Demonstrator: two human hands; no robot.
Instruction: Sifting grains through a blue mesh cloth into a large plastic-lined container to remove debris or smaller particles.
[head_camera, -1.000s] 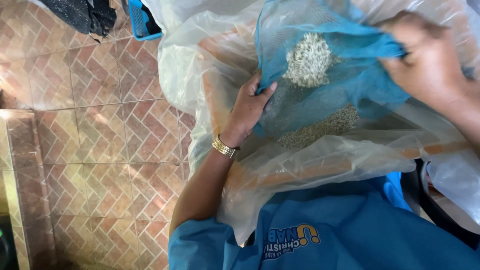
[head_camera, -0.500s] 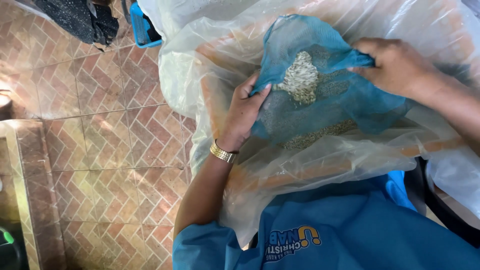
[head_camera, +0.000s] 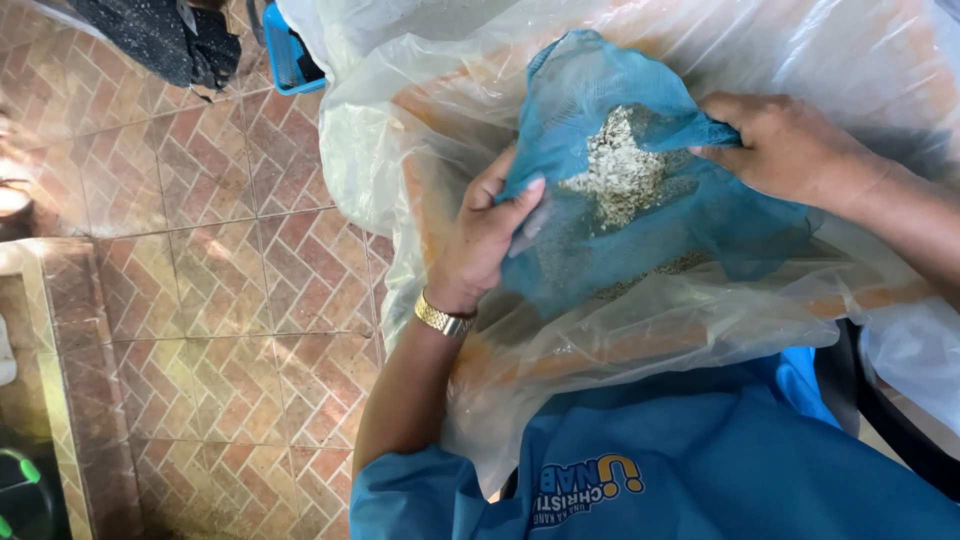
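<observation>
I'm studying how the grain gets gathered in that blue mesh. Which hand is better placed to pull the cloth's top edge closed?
Probably the right hand: its fingers already pinch the bunched upper edge of the blue mesh cloth. The left hand only grips the side edge, lower down.

Right hand's fingers vanish into the blue mesh bag; right forearm runs off the picture's edge; grain type's too small to tell.
</observation>
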